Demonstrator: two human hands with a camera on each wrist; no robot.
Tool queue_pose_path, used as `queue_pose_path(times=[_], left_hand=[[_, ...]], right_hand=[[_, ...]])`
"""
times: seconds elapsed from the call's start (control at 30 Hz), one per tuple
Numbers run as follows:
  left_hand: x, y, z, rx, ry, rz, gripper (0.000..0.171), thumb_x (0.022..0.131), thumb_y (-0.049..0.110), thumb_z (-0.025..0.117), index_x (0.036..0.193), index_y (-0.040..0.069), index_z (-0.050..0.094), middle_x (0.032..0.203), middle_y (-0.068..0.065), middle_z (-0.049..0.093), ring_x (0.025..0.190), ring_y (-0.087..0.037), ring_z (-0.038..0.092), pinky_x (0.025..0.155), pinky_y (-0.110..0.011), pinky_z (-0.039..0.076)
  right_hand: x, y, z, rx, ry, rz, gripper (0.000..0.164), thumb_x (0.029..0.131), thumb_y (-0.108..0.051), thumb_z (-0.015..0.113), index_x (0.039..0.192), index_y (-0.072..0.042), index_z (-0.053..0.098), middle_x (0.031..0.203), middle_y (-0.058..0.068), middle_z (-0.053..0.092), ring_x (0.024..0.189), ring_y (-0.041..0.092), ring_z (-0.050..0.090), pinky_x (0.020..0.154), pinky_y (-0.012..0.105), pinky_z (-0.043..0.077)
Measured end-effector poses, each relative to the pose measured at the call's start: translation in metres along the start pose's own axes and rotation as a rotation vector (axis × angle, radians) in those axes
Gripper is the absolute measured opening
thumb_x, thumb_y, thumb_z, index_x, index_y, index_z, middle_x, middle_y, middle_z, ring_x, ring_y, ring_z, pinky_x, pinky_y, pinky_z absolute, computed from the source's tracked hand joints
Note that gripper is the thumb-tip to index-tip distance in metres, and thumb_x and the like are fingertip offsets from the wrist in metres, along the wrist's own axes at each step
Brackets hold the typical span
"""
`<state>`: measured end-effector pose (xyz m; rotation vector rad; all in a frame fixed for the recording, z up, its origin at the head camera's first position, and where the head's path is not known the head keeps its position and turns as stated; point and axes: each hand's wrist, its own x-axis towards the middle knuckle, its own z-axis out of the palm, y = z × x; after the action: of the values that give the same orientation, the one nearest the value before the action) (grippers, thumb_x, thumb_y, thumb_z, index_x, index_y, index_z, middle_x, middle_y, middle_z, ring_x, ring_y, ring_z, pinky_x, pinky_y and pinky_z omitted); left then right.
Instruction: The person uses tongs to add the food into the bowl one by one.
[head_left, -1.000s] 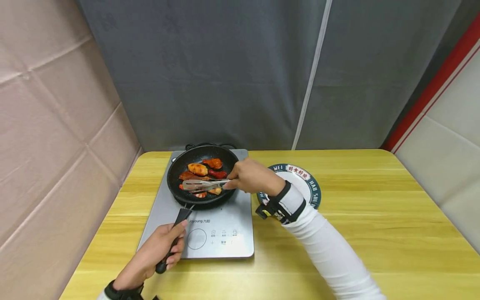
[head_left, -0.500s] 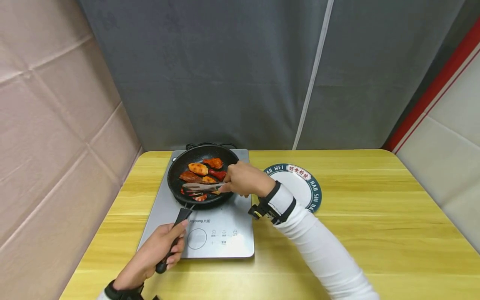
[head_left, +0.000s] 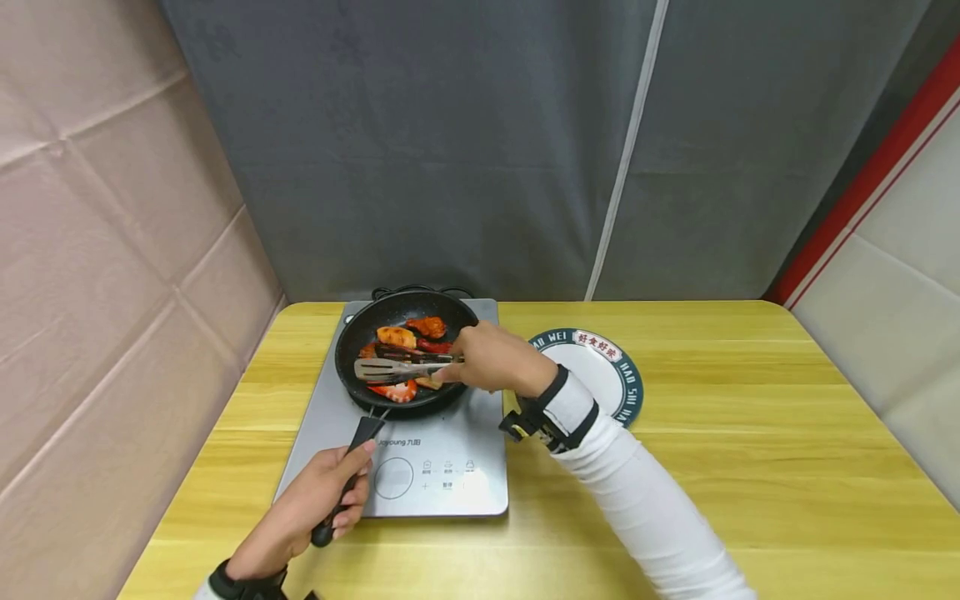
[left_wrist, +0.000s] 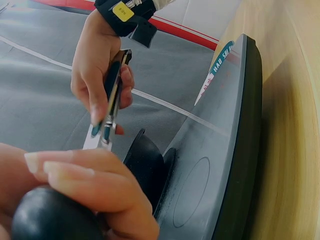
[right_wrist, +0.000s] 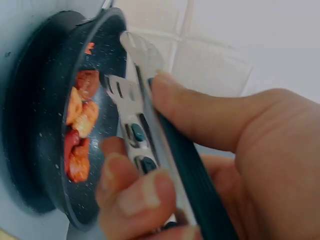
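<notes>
My left hand grips the black handle of a frying pan, which sits on a silver induction cooker. My right hand holds metal food tongs with dark green grips over the pan. In the right wrist view the slotted ends of the tongs stand apart, one lower and closer to the food. Several reddish-orange pieces of cooked food lie in the pan, among them a yellowish piece and a white-and-red piece. The tongs hide part of the food.
A white plate with a dark lettered rim stands right of the cooker, partly behind my right wrist. Black cable lies behind the pan. A grey curtain closes off the table's back edge; a pale padded wall stands left.
The tongs close up somewhat, then spread wider over the pan. My right hand has shifted slightly left. The white-and-red piece now shows more. My left hand stays on the handle.
</notes>
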<state>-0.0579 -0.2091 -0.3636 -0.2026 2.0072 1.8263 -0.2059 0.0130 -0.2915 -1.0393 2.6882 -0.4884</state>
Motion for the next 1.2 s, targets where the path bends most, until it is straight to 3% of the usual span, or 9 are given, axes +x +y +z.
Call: queue_pose_path(times=[0.2, 0.27, 0.47, 0.77, 0.9, 1.2], left_hand=[[0.001, 0.001, 0.0, 0.003, -0.011, -0.006, 0.041, 0.097, 0.042, 0.041, 0.077, 0.007, 0.037, 0.056, 0.005, 0.033, 0.038, -0.008, 0.031, 0.035, -0.021, 0.031], [0.002, 0.002, 0.0, 0.002, -0.014, -0.008, 0.04, 0.098, 0.041, 0.041, 0.077, 0.007, 0.037, 0.056, 0.005, 0.033, 0.038, -0.008, 0.031, 0.035, -0.021, 0.031], [0.001, 0.001, 0.0, -0.007, -0.009, -0.007, 0.04, 0.098, 0.042, 0.041, 0.077, 0.007, 0.037, 0.056, 0.005, 0.033, 0.038, -0.008, 0.031, 0.035, -0.021, 0.031], [0.0, 0.003, 0.001, 0.001, -0.003, -0.011, 0.039, 0.098, 0.04, 0.041, 0.077, 0.007, 0.037, 0.055, 0.005, 0.034, 0.038, -0.008, 0.031, 0.035, -0.021, 0.031], [-0.001, 0.002, 0.002, 0.003, -0.001, -0.016, 0.039, 0.098, 0.04, 0.04, 0.077, 0.007, 0.037, 0.055, 0.005, 0.033, 0.038, -0.008, 0.031, 0.035, -0.021, 0.031], [-0.002, 0.003, 0.002, 0.006, 0.002, -0.012, 0.04, 0.098, 0.041, 0.041, 0.078, 0.007, 0.037, 0.055, 0.005, 0.034, 0.038, -0.008, 0.031, 0.035, -0.021, 0.031]], right_hand=[[-0.023, 0.016, -0.009, 0.002, 0.173, 0.013, 0.037, 0.088, -0.049, 0.056, 0.089, -0.013, 0.065, 0.06, -0.005, 0.043, 0.053, 0.01, 0.044, 0.05, 0.024, 0.036], [-0.033, 0.028, -0.01, 0.013, 0.227, 0.026, 0.038, 0.088, -0.048, 0.056, 0.088, -0.011, 0.063, 0.057, -0.003, 0.039, 0.05, 0.012, 0.041, 0.048, 0.025, 0.034], [-0.072, 0.072, -0.011, 0.003, 0.33, 0.111, 0.042, 0.088, -0.046, 0.057, 0.099, -0.006, 0.062, 0.06, -0.001, 0.048, 0.051, 0.012, 0.043, 0.047, 0.027, 0.036], [-0.138, 0.123, 0.009, -0.035, 0.358, 0.306, 0.058, 0.09, -0.048, 0.053, 0.113, 0.004, 0.053, 0.053, -0.001, 0.045, 0.046, 0.012, 0.042, 0.043, 0.027, 0.034], [-0.161, 0.132, 0.03, -0.018, 0.345, 0.367, 0.063, 0.09, -0.05, 0.051, 0.115, 0.007, 0.051, 0.056, 0.0, 0.047, 0.049, 0.012, 0.043, 0.044, 0.028, 0.035], [-0.197, 0.139, 0.069, 0.071, 0.352, 0.459, 0.055, 0.092, -0.044, 0.052, 0.112, 0.007, 0.048, 0.059, 0.002, 0.045, 0.048, 0.011, 0.041, 0.041, 0.026, 0.033]])
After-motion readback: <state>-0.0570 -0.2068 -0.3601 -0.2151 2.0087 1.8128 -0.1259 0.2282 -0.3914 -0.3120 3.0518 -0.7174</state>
